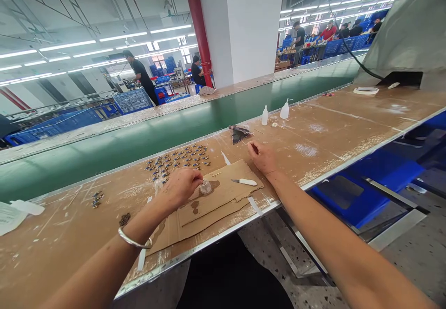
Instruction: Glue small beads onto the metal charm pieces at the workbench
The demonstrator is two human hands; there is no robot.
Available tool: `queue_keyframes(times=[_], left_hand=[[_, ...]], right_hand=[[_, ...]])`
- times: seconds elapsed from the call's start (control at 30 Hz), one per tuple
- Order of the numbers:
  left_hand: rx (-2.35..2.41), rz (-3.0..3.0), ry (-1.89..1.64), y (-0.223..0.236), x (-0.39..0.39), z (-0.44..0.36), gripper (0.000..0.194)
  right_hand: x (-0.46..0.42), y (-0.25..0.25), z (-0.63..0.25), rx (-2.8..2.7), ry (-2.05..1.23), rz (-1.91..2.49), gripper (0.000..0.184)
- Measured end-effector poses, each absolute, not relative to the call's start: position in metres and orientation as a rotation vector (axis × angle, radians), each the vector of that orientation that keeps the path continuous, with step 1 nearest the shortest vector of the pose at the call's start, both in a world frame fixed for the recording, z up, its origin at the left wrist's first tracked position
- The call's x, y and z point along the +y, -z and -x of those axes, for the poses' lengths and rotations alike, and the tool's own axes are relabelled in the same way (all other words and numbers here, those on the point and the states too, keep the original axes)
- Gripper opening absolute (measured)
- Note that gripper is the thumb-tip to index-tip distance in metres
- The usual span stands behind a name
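Note:
My left hand (181, 186) is closed in a pinch at the rim of a small clear cup (206, 188). Whatever lies between its fingertips is too small to make out. The cup stands on a flat piece of cardboard (223, 203) with dark wet stains around it. My right hand (263, 158) hovers over the cardboard's far right corner, fingers curled together, their contents hidden. Just beyond it lies a crumpled dark cloth (239, 134). A white-handled knife (246, 182) rests on the cardboard between my hands. Several small blue-and-gold metal parts (177, 159) are spread out past my left hand.
Two white squeeze bottles (265, 115) stand farther back on the brown bench (334, 137). A tape roll (365, 90) lies at the far right. A small cluster of parts (96, 199) sits at left. Behind the bench runs a green conveyor belt (209, 111); people work in the background.

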State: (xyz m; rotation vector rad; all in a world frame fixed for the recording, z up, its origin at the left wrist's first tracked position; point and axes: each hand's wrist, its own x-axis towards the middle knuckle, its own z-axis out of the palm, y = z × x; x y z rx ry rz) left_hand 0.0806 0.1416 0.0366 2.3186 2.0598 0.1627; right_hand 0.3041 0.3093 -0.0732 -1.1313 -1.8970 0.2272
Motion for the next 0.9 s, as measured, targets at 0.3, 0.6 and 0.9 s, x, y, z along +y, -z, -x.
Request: queue_keyframes(times=[0.3,0.6,0.9], left_hand=[[2.046,-2.335,-0.156,-0.037,0.144,-0.081,0.021],[2.006,-2.361,-0.167,-0.044,0.142,-0.082,0.022],[1.791,-1.328,-1.057,-0.05,0.073,-0.067,0.019]], right_hand=[[0.309,0.073,-0.305,-1.891,-0.235,1.12,0.027],[0.308,0.072,-0.304,-1.908,-0.221,1.159,0.027],[0.302,0.069,-0.303,-1.904,-0.197,1.187,0.026]])
